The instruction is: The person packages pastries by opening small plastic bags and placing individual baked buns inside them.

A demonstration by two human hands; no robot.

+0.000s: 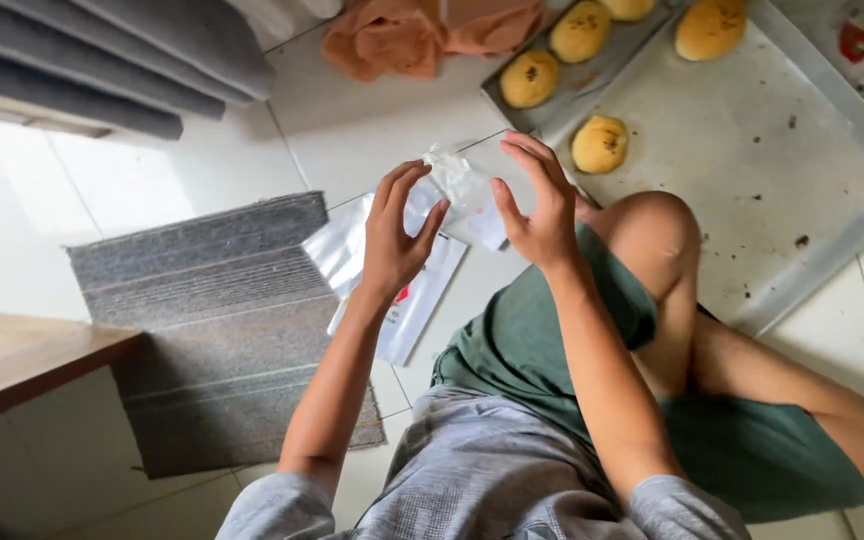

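At far left a wooden ledge [12,360] juts over the white floor, with a grey mat [222,320] beside it. A stack of flat clear bags [392,300] lies on the tiles just right of the mat, partly under the left forearm.

The left hand [397,235] is raised above that stack, fingers curled and closed on one edge of a small clear bag [457,190]. The right hand [537,205] faces it, thumb and fingers pinching the bag's other edge, the remaining fingers spread loosely. The bag hangs between the two hands, crumpled at its top, above the floor and the person's knee. Whether its mouth is already parted cannot be told.

The step in hand looks like opening a single bag, both hands working its edges apart.

Further right, a bun [600,143] sits on a large metal tray [772,180], near the right hand; more buns rest on a second tray [552,105] behind it, beside an orange cloth [402,35]. The next move would call for a fully parted mouth and one hand freed to reach the nearest bun.
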